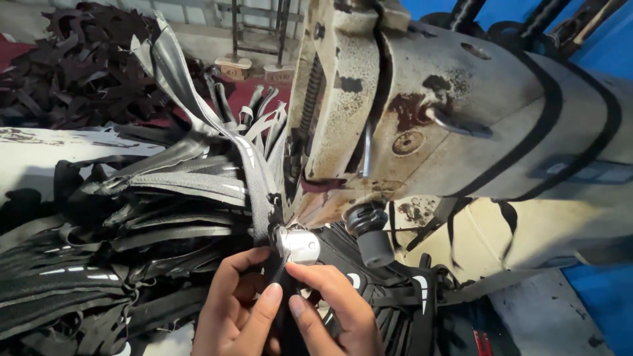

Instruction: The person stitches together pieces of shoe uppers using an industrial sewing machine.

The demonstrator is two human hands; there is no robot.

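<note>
My left hand (234, 310) and my right hand (336, 310) pinch a narrow black strap piece (280, 273) between thumbs and fingers, just in front of a shiny metal guide (300, 245) under the head of a worn cream sewing machine (422, 112). A grey and black strip (254, 165) runs from the guide up and away to the upper left. A black knob (372, 240) hangs from the machine just right of the guide. The needle area is hidden behind the guide and fabric.
A heap of black and grey cut strap pieces (132, 224) lies to the left on the table. More black scraps (79, 66) are piled at the far upper left. Black pieces with white marks (415, 296) lie right of my hands. A blue surface (603, 290) shows at lower right.
</note>
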